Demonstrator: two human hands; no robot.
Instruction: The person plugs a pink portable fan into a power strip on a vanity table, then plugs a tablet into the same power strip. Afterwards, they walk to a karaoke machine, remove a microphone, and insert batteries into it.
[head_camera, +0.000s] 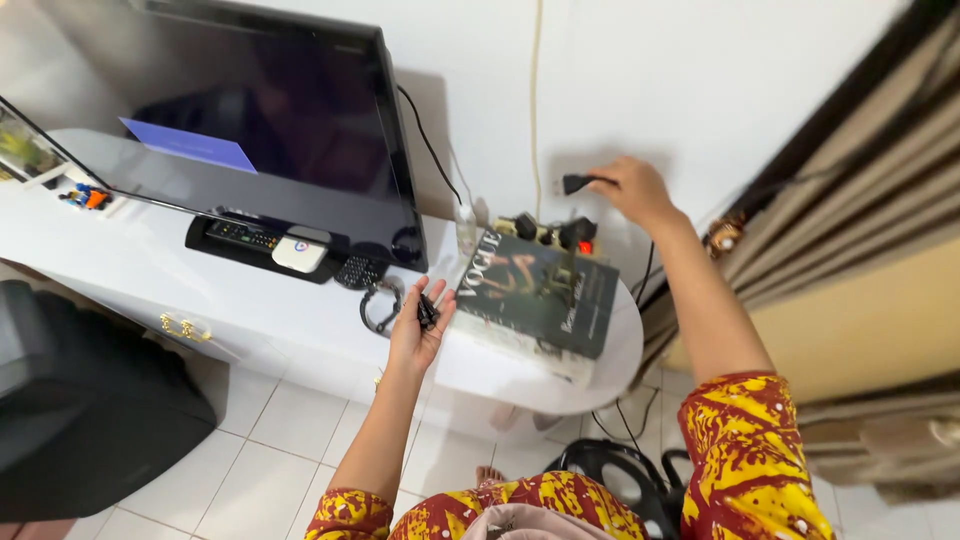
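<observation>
At the far left we see a white counter (130, 265) carrying a dark flat screen (260, 120), and under the screen's edge a remote (243, 236) beside a small white box (300, 252). Moving right, our left hand (418, 325) lies palm up just above the counter's front edge, fingers loosely spread, with a small black plug (428, 313) resting in the palm; a coil of black cable (380, 308) lies on the counter touching that hand. Next comes a dark glossy magazine (540, 292) lying flat on the rounded end of the counter, and behind it a power strip (560, 235) with plugs in it and a red light. Further right, our right hand (632, 190) is raised to the white wall (700, 80), fingers closed around a black plug (574, 183) held against the wall. Brown curtains (880, 200) hang at the far right.
</observation>
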